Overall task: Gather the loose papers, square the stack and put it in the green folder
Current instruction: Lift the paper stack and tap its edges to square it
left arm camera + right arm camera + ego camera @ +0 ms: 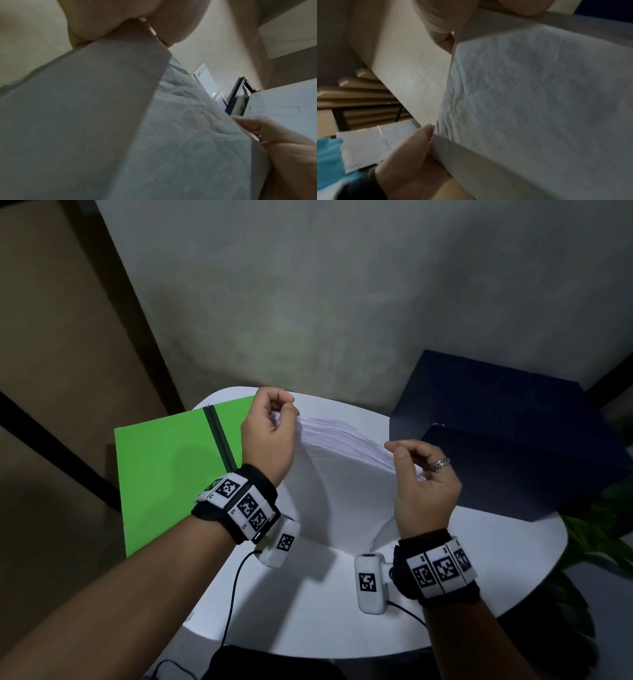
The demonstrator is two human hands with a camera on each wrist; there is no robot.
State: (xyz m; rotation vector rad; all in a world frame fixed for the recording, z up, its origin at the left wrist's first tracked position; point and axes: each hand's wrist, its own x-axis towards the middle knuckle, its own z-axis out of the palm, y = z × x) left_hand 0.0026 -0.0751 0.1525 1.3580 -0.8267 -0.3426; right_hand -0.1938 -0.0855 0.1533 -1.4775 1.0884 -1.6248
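On the left side of the round white table [308, 611] lies the green folder [168, 474]. It is closed and flat, with a dark band [219, 436] running across it near its far end. One corner of the folder hangs past the table edge.

Next comes the left hand [269, 440]. Its fingers are curled and pinch the left top corner of the stack of papers [342, 467]. The hand has a band with black and white squares [239, 505] on the wrist.

The papers are white and stand up on their bottom edge on the table, in the middle, just beside the folder. The top edges look fanned and not yet even. In the wrist views the front sheet [171, 135] looks crinkled.

The right hand [424, 487] pinches the right top corner of the stack, with curled fingers too. It wears a silver ring [440, 463].

To the right of the hands sits a dark blue box [507, 436] on the table. Some green leaves [596, 535] show past the table's right edge.
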